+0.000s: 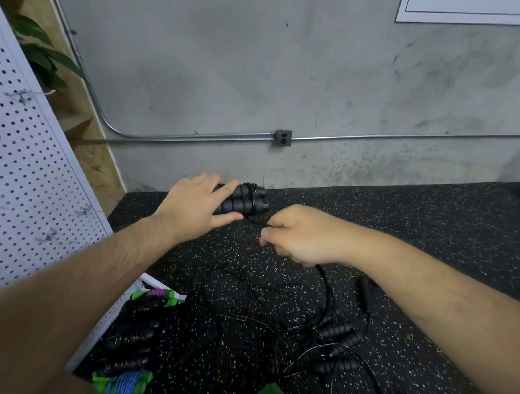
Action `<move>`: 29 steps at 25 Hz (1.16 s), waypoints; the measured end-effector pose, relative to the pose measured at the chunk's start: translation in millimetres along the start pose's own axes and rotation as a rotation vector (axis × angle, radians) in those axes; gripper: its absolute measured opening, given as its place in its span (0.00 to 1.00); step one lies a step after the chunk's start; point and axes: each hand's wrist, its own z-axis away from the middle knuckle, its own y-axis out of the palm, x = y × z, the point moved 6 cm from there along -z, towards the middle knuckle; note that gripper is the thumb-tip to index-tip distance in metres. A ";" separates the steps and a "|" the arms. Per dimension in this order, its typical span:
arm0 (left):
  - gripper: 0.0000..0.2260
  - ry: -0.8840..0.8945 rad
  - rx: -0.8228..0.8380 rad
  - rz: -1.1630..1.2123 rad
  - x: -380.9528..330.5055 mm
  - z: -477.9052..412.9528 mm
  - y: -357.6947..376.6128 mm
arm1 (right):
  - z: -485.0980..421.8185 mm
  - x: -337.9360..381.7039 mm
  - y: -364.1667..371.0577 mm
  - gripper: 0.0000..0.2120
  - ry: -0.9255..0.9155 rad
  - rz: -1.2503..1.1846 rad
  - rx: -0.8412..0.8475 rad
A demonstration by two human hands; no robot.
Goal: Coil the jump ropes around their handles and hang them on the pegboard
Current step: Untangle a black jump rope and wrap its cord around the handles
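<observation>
Jump rope handles: pair of black foam grips, side by side, held off the floor near the wall base. Left hand fingers curl over the top of the pair, thumb along the near side, so a firm wrap grip. A few turns of thin black cord already sit round the grips near their capped ends.

Right hand: fingers curled into a loose fist, cord coming out at the thumb/forefinger side and running short and taut to the grips. More black cord leaves the underside of the fist and trails down to the floor mat.

Progress est.: this rope is early in coiling, most of its length apparently unwound.

Outward, R of centre: loose ropes w/ black foam grips and tangled cord lie on the mat, not coiled. Count unclear, at least two pairs of grips.

Lower L: coiled bundles in black, plus a green-handled one w/ purple cord and a green one w/ blue cord. These look wound but lie low, not hung.

Pegboard, far L: white, wire hooks visible but blurred, no rope seen on them. Hanging appears not started.
</observation>
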 end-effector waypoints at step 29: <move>0.34 -0.080 -0.007 0.292 -15.5 -5.5 -45.8 | -27.9 -20.0 31.6 0.12 -0.045 -0.076 -0.152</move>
